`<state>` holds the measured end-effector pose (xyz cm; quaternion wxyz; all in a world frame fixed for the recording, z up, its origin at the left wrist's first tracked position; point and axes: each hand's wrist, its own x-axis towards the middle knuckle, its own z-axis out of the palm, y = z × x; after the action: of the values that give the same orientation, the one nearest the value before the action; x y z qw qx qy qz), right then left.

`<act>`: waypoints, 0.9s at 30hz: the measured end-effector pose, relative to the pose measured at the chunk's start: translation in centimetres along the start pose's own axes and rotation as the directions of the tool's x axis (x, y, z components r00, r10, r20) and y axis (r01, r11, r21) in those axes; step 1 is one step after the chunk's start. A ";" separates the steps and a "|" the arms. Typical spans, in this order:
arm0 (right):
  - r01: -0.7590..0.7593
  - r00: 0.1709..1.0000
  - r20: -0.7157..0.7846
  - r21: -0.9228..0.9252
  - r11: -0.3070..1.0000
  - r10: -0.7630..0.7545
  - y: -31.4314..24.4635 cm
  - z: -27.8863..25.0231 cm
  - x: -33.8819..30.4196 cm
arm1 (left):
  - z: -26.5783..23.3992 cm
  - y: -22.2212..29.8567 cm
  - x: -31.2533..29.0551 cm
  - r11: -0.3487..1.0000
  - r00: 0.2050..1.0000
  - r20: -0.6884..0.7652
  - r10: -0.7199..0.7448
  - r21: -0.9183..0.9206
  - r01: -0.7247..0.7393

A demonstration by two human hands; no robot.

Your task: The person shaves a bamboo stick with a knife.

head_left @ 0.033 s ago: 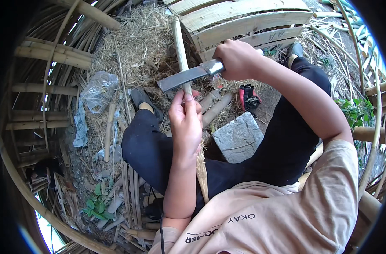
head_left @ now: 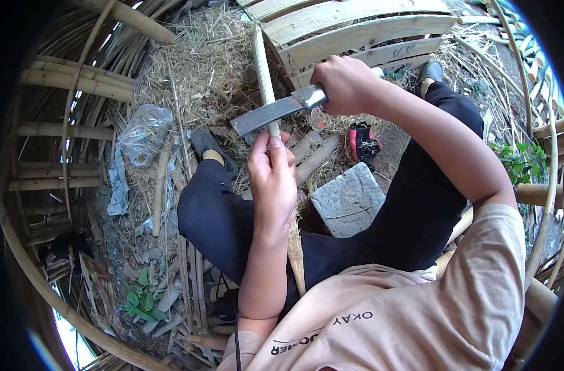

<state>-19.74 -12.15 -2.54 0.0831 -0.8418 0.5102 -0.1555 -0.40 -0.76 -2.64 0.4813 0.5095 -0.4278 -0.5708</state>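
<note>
My right hand (head_left: 344, 85) is closed round the metal handle of a broad, blunt-ended knife (head_left: 263, 117). Its grey blade lies across a pale stick (head_left: 263, 65), just beyond the fingertips of my left hand (head_left: 271, 170). That hand pinches the stick between thumb and fingers. The stick runs from near the wooden slats, under the blade and beneath my left wrist, to a frayed, splintered end (head_left: 295, 256) against my shirt. Part of its length is hidden by my hand and forearm.
Between my legs stands a grey stone block (head_left: 348, 200), with a red and black glove-like item (head_left: 363, 141) beyond it. A slatted wooden crate (head_left: 356, 34) fills the far side. Crumpled clear plastic (head_left: 145, 133) lies left on dry shavings (head_left: 189, 68). Bamboo poles (head_left: 65, 130) line the left.
</note>
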 end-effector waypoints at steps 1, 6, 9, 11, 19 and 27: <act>-0.012 1.000 -0.006 -0.025 1.000 0.012 0.2 0.1 0.2 | 0.0 -0.4 0.1 0.999 1.000 -0.004 0.027 0.042 -0.027; 0.023 0.997 -0.065 -0.090 0.996 -0.029 0.5 -0.1 1.0 | -0.1 -0.3 -0.1 0.999 1.000 0.009 0.025 0.033 -0.025; -0.222 0.944 -0.230 0.090 0.971 0.237 2.9 0.0 2.5 | 0.1 0.3 -1.0 1.000 0.999 0.053 0.002 0.005 -0.002; -0.232 0.882 -0.443 -0.107 0.967 0.163 6.3 -2.5 3.0 | 0.8 0.2 -1.2 0.996 0.992 0.116 -0.039 -0.072 0.048; -0.049 0.990 -0.117 0.200 0.979 0.073 2.4 -2.2 0.7 | -1.0 1.3 -0.5 0.986 0.996 0.088 -0.027 -0.163 0.042; -0.307 0.952 0.191 0.614 0.727 0.241 1.1 -4.0 -0.4 | -1.3 1.9 0.0 0.980 0.995 0.093 -0.041 -0.188 0.058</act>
<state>-22.21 -12.18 0.86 0.4100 -0.6855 0.5410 -0.2633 1.10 -1.06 -0.91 0.4939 0.4459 -0.3793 -0.6429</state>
